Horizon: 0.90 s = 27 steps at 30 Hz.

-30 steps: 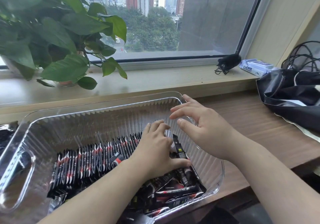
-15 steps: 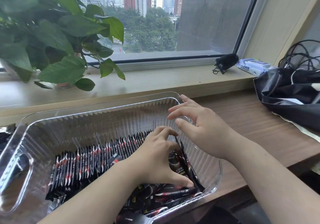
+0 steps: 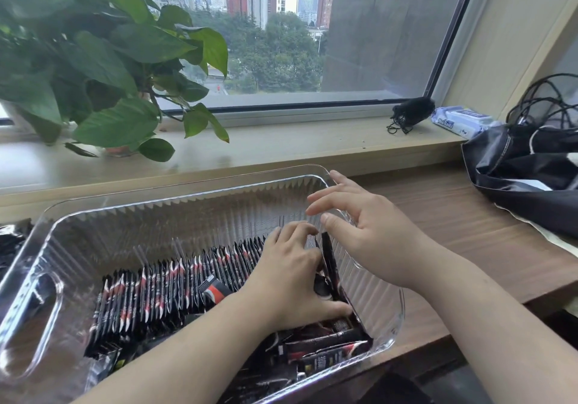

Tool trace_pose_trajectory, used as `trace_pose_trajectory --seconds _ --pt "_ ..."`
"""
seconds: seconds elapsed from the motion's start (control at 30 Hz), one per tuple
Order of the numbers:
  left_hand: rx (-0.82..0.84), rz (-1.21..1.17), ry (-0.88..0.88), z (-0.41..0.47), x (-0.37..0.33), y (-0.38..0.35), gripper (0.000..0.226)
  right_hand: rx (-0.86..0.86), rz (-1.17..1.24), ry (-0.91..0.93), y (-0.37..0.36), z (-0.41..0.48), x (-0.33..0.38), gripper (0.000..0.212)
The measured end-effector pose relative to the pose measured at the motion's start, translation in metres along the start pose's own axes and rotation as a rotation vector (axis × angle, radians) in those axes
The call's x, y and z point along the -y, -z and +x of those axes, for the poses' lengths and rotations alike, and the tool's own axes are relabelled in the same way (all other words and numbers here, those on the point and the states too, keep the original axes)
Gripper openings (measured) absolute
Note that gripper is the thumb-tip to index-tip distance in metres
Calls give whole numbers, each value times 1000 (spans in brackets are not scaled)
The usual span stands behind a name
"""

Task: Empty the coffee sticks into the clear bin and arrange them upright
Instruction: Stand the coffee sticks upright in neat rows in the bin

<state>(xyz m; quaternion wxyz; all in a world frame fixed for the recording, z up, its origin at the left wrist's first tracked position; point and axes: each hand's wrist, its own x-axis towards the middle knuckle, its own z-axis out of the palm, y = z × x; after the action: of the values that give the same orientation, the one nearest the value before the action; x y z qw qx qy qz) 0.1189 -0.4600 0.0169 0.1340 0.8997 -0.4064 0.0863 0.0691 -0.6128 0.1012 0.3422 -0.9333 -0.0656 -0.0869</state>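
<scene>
where sill (image 3: pixel 281 147) meets desk (image 3: pixel 469 216), clear bin (image 3: pixel 140 231) sits.

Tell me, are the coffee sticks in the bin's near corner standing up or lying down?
Lying down: the loose sticks lie flat in a heap, unlike the upright row.

A leafy plant (image 3: pixel 103 69) sits on the windowsill (image 3: pixel 281 144) at ten o'clock; a tangled black cord (image 3: pixel 409 114) and wipes pack (image 3: pixel 459 120) at two; a black bag (image 3: pixel 525 184) at three.
</scene>
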Motion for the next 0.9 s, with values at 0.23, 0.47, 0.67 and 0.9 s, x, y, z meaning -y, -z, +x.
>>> trace_pose_trajectory --seconds 0.23,0.47,0.67,0.9 --pt "-52 -47 128 9 17 -6 83 -4 -6 4 0 0 0 22" --pt "48 -79 67 9 18 -2 77 5 -7 1 1 0 1 22" --pt "67 -114 -41 9 27 7 48 -7 0 4 0 0 2 22" --pt "267 26 -166 11 27 12 52 -6 6 2 -1 -1 2 21"
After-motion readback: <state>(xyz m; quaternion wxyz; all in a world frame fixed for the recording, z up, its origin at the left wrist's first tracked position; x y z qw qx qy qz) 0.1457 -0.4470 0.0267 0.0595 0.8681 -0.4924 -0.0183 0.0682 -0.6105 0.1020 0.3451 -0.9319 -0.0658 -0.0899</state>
